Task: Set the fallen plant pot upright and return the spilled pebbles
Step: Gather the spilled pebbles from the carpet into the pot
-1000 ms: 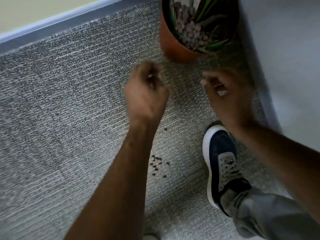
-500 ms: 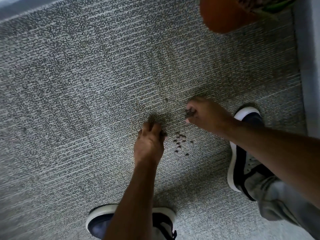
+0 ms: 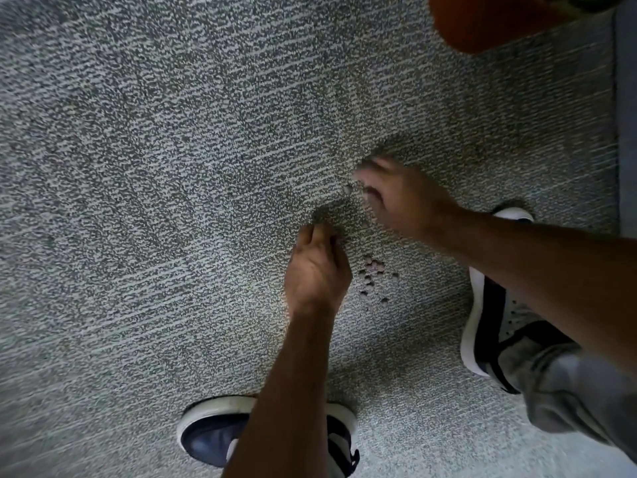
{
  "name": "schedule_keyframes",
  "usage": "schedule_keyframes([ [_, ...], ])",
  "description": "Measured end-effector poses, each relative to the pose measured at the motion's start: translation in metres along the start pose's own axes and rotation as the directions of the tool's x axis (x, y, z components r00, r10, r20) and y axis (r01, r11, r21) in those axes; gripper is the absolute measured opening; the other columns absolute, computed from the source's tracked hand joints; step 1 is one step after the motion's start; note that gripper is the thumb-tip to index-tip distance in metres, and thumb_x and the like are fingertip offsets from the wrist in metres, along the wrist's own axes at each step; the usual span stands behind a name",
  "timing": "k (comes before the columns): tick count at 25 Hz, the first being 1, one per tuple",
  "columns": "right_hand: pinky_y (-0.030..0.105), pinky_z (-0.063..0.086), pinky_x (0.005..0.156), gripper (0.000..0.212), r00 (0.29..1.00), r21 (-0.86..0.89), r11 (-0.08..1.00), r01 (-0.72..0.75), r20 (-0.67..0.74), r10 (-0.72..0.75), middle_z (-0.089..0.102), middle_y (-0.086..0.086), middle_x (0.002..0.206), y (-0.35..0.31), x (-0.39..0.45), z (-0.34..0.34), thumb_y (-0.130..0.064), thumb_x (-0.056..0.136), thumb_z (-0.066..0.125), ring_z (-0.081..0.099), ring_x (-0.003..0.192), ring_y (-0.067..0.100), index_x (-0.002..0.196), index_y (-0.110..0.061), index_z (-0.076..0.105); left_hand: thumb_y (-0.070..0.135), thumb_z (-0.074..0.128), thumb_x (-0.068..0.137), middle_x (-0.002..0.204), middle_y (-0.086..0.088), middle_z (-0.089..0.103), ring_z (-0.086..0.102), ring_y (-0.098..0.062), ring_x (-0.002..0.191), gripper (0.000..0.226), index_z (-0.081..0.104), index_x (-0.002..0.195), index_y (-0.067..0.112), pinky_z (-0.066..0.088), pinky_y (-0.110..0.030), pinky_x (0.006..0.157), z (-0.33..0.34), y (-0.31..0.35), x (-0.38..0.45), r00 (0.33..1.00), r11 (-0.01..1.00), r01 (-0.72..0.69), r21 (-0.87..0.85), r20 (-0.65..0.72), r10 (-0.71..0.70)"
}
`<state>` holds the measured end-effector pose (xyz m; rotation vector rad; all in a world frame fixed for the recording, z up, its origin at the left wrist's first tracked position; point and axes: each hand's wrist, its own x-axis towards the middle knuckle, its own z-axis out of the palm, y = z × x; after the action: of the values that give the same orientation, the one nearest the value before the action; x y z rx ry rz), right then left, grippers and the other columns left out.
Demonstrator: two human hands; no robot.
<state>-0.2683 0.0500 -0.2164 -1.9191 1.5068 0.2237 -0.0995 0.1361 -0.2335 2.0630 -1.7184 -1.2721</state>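
The orange plant pot (image 3: 482,25) stands at the top right edge, mostly cut off. A small heap of dark spilled pebbles (image 3: 372,279) lies on the grey carpet between my hands. My left hand (image 3: 317,270) is beside that heap with its back up. Its curled fingertips press into the carpet around a dark pebble. My right hand (image 3: 403,196) is blurred, and its fingertips reach a lone pale pebble (image 3: 347,189). The blur hides whether it holds anything.
My left shoe (image 3: 213,432) is at the bottom centre and my right shoe (image 3: 489,305) with a grey trouser leg at the right. A pale wall or panel (image 3: 627,115) runs along the right edge. The carpet stretches away to the left.
The view dropped from the pot to the floor. Both hands came down from the pot to the pebbles. My right hand then moved from the heap towards the lone pebble.
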Motion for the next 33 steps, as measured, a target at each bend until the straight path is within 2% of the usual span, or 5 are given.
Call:
schedule_keyframes([
  [3,0.035,0.049,0.093,0.05,0.995,-0.112,0.989,0.094,0.027,-0.091,0.05,0.009,0.137,-0.007,0.011,0.003,-0.015,0.09,0.067,0.053,0.12,0.026,0.137,-0.011,0.052,0.032,0.044,0.099,0.113,-0.004,0.054,0.062,-0.022,0.082,0.024,0.054,0.117,0.019,0.06,-0.041,0.063,0.011,0.009,-0.009,0.996,0.998,-0.013,0.055,0.085,0.008],
  [11,0.037,0.057,0.074,0.027,0.952,-0.159,0.951,0.266,0.2,-0.233,0.058,0.011,0.11,-0.008,0.011,0.012,0.005,0.083,0.057,0.061,0.093,0.024,0.106,-0.008,0.062,0.03,0.063,0.088,0.141,-0.011,0.034,0.053,-0.032,0.12,0.062,0.029,0.139,0.034,0.061,-0.048,0.077,0.054,-0.003,-0.056,0.904,0.969,-0.096,0.229,0.428,-0.012],
  [21,0.043,0.052,0.072,0.013,0.957,0.173,0.941,-0.29,0.084,0.279,0.054,0.009,0.111,0.02,-0.108,0.073,-0.013,0.094,0.057,0.061,0.086,0.031,0.106,-0.012,0.061,0.008,0.053,0.092,0.142,-0.012,0.041,0.047,-0.034,0.123,0.051,0.041,0.14,0.018,0.059,-0.045,0.077,0.044,0.002,-0.055,0.821,0.876,-0.363,0.318,0.554,0.138],
  [27,0.04,0.055,0.064,0.048,0.952,0.124,0.964,-0.238,0.228,0.205,0.04,0.012,0.132,-0.001,-0.11,0.094,-0.003,0.083,0.065,0.063,0.081,0.031,0.126,-0.014,0.048,0.008,0.057,0.092,0.138,-0.014,0.045,0.051,-0.035,0.119,0.057,0.037,0.145,0.009,0.06,-0.043,0.076,0.037,0.006,-0.043,0.751,0.758,-0.526,0.385,0.629,0.202],
  [33,0.038,0.059,0.065,0.051,0.988,0.013,0.997,-0.081,0.131,0.079,0.046,0.015,0.126,-0.009,-0.111,0.097,-0.033,0.088,0.07,0.065,0.085,0.029,0.128,-0.01,0.048,0.012,0.062,0.09,0.137,-0.014,0.049,0.053,-0.031,0.123,0.047,0.048,0.136,0.009,0.06,-0.044,0.084,-0.002,-0.007,-0.013,0.829,0.803,-0.471,0.366,0.496,0.261],
])
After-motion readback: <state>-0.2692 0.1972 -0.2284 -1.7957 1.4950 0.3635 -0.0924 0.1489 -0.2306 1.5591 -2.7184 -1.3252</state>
